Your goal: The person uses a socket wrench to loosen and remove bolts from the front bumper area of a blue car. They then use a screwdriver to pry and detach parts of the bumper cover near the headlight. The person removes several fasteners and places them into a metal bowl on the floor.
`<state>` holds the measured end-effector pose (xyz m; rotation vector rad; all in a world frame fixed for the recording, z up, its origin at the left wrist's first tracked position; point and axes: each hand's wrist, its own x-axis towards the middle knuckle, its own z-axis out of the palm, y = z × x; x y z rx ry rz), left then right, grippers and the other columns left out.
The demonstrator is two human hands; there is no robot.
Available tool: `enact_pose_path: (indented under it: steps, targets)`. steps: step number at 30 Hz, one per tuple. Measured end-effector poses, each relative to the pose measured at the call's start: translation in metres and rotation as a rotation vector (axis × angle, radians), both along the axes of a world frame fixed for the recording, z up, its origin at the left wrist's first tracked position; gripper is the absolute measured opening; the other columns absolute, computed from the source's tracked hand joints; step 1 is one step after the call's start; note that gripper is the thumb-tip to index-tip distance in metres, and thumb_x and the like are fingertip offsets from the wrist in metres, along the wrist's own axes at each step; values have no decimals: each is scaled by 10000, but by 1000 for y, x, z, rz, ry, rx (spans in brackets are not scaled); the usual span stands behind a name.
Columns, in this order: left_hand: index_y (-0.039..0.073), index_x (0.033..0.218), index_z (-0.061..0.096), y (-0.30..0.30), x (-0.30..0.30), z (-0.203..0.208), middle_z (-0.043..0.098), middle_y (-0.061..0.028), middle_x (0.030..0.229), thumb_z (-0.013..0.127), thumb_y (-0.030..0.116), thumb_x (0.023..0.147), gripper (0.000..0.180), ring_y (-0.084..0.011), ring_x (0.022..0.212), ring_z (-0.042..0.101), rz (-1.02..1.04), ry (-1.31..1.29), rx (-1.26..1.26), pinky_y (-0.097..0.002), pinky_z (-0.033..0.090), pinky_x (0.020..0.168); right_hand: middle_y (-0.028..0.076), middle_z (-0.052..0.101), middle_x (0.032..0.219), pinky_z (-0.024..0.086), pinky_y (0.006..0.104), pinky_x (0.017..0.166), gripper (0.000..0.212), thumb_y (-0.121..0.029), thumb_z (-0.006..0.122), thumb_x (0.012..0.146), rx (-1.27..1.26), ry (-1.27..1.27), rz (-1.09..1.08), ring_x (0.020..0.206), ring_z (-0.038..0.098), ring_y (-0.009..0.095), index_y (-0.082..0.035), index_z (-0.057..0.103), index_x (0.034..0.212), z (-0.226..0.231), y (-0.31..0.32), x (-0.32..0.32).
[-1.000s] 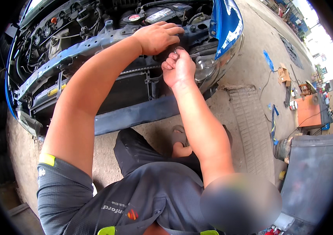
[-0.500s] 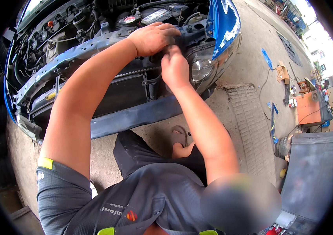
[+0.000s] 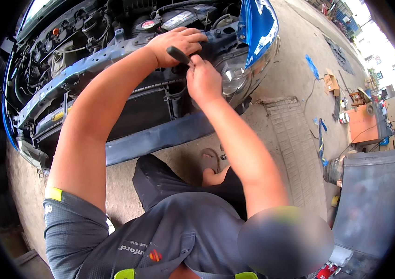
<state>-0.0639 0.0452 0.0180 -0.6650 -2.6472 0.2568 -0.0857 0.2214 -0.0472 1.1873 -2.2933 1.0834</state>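
Observation:
My right hand (image 3: 205, 80) is a closed fist around a hand tool with a dark handle (image 3: 178, 55). The handle points up and to the left out of the fist; the tool's working end is hidden, so its kind cannot be told. Just left of it, my left hand (image 3: 176, 45) lies over the metal front crossmember (image 3: 125, 44) of a blue car, fingers stretched forward and somewhat apart. What lies under that palm is out of sight. Both hands are beside the headlight (image 3: 235, 78) on the right.
The engine bay (image 3: 86, 28) lies open, its bumper cover off. A dark bumper beam (image 3: 160, 139) crosses low in front of my legs. A flattened slatted mat (image 3: 292, 139) is on the concrete at the right, with an orange cabinet (image 3: 361, 123) and a cardboard box (image 3: 331, 83) beyond.
The right hand has turned, and the tool's dark handle now shows pointing up-left. The left hand remains on the crossmember, slightly apart from the right. The whole view has shifted a little.

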Motion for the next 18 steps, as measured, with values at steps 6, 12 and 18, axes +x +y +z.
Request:
enact_pose_path:
  steps: [6, 12, 18]
  targets:
    - [93, 1125, 675, 2, -1, -4, 517, -48, 1443, 658, 178, 856, 283, -232, 1383, 444, -21, 21, -20, -374, 371, 1142, 29, 534, 756, 452, 363, 562, 122, -91, 536, 943, -778, -991, 189, 593, 537, 195, -90, 575, 1059, -12, -22, 2]
    - [83, 1112, 683, 2, 4, 0, 542, -45, 1417, 668, 199, 856, 281, -233, 1366, 460, 17, 16, -32, -378, 385, 1134, 146, 627, 815, 506, 467, 697, 108, -106, 574, 943, -117, -100, 58, 764, 637, 368, -75, 601, 1043, -14, -5, -4]
    - [95, 1118, 686, 1, 0, -4, 525, -34, 1440, 650, 187, 873, 264, -217, 1361, 464, 3, 32, -2, -372, 392, 1127, 84, 586, 785, 466, 403, 578, 115, -103, 567, 936, -651, -860, 196, 586, 557, 210, -84, 596, 1046, -14, -12, -7]
